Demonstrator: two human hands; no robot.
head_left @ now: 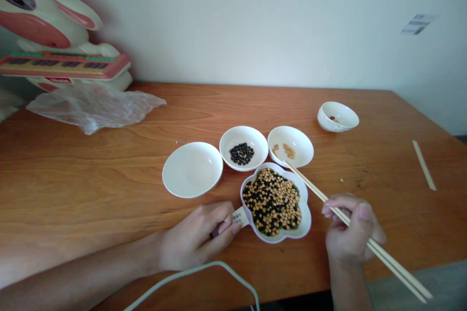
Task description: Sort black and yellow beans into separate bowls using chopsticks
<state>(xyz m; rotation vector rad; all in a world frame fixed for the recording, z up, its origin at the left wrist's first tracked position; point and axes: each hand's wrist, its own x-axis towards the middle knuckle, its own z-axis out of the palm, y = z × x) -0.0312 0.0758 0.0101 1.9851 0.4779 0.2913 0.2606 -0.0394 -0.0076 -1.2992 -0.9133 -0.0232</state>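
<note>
Right hand (352, 233) fingers (335, 204) pinch chopsticks (314, 187) over the mixed-bean dish (306, 226).

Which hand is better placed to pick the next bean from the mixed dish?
Probably the right hand: it holds the chopsticks, tips near the flower-shaped dish. The left hand grips that dish's handle.

Left hand (199, 238) rests curled (fingers pinched shut), right hand (352, 231) closed in a fingertip grip.

Soft, even daylight; faint shadows, wide-angle bending at edges.
</note>
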